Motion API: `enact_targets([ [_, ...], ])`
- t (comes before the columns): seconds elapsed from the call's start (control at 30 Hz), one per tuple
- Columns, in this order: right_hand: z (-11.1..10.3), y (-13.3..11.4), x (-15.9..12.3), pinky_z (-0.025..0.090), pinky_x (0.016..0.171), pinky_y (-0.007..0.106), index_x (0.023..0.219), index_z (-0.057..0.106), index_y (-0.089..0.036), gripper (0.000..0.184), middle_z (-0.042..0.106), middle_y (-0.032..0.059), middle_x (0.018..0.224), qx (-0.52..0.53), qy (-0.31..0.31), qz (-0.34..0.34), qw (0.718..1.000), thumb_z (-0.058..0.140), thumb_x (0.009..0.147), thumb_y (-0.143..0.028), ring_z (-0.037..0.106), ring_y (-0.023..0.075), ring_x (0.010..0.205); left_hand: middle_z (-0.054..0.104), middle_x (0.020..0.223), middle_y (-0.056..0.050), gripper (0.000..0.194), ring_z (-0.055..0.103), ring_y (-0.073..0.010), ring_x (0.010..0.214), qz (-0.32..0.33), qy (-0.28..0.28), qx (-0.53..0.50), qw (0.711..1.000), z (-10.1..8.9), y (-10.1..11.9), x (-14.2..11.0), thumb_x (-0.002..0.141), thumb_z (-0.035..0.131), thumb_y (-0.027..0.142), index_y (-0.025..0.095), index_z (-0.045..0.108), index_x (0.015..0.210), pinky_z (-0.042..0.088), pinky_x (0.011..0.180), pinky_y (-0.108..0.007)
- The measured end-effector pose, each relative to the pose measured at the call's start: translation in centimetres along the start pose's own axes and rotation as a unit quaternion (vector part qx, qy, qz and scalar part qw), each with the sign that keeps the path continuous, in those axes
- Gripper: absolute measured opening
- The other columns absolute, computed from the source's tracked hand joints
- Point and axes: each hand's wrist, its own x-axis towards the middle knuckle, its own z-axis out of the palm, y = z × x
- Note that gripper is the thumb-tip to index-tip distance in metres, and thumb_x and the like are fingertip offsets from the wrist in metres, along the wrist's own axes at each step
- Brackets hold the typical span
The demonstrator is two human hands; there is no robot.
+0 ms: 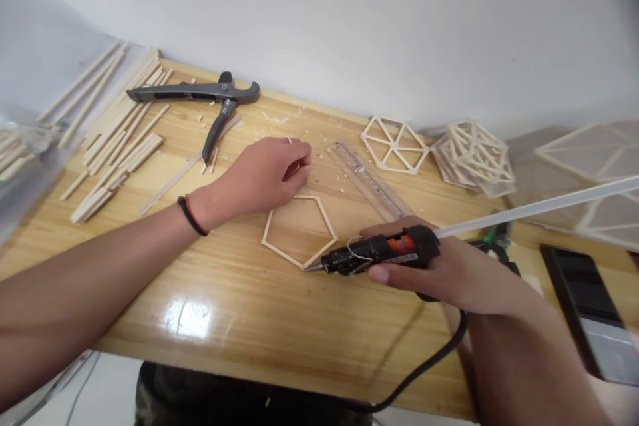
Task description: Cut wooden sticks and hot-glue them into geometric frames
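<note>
On the tabletop lies a hexagon frame of thin wooden sticks (327,218), its upper left part hidden by my left hand. My left hand (272,173) hovers or rests just over that far side, fingers curled in, and nothing shows between thumb and fingers. A black and orange hot glue gun (382,253) is gripped in my right hand (444,273). Its metal nozzle points left and meets the hexagon's near corner, where two sticks join. From the gun's back a long whitish glue stick (539,205) sticks out to the right.
Grey pipe cutters (219,90) lie at the back left beside many loose wooden sticks (117,133). A clear ruler (369,180), a spoked hexagon (394,144) and piled stick frames (476,156) sit at the back right. A phone (589,306) is far right; the gun's black cord (424,376) loops off the front edge.
</note>
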Motion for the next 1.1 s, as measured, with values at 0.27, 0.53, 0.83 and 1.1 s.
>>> enact_targets([
  [0.27, 0.28, 0.18, 0.02, 0.038, 0.052, 0.026, 0.070, 0.065, -0.021, 0.039, 0.053, -0.0027, 0.061, 0.017, 0.000, 0.013, 1.000, 0.078, 0.073, -0.057, 0.045, 0.0136, 0.056, 0.063, 0.069, -0.001, 0.014, 0.054, -0.0162, 0.063, -0.003, 0.003, -0.003, 1.000, 0.09, 0.00, 0.03, 0.086, 0.053, 0.020, 0.017, 0.066, 0.084, 0.037, 0.063, -0.030],
  [0.53, 0.37, 0.13, 0.09, 0.036, 0.052, 0.027, 0.071, 0.066, -0.021, 0.038, 0.054, -0.0024, 0.062, 0.020, -0.005, 0.024, 1.000, 0.080, 0.072, -0.056, 0.044, 0.0140, 0.058, 0.063, 0.069, -0.001, 0.012, 0.052, -0.0156, 0.062, 0.000, 0.005, -0.001, 1.000, 0.08, 0.00, 0.01, 0.086, 0.053, 0.020, 0.017, 0.064, 0.081, 0.036, 0.062, -0.030],
  [0.83, 0.21, 0.35, -0.12, 0.043, 0.058, 0.028, 0.083, 0.073, -0.020, 0.036, 0.065, 0.0008, 0.071, 0.014, 0.000, 0.042, 0.999, 0.080, 0.073, -0.054, 0.055, 0.0175, 0.066, 0.060, 0.066, 0.000, 0.011, 0.050, -0.0147, 0.061, 0.001, 0.008, -0.009, 1.000, 0.18, -0.08, 0.04, 0.086, 0.055, 0.020, 0.016, 0.063, 0.079, 0.034, 0.061, -0.029],
  [1.1, -0.20, 0.66, -0.08, 0.044, 0.057, 0.028, 0.082, 0.073, -0.021, 0.036, 0.066, 0.0007, 0.070, -0.004, 0.008, 0.048, 0.999, 0.079, 0.073, -0.055, 0.058, 0.0188, 0.066, 0.059, 0.066, 0.000, 0.011, 0.050, -0.0149, 0.061, 0.003, 0.009, -0.007, 1.000, 0.20, -0.15, 0.04, 0.086, 0.054, 0.020, 0.017, 0.063, 0.079, 0.034, 0.062, -0.029],
])
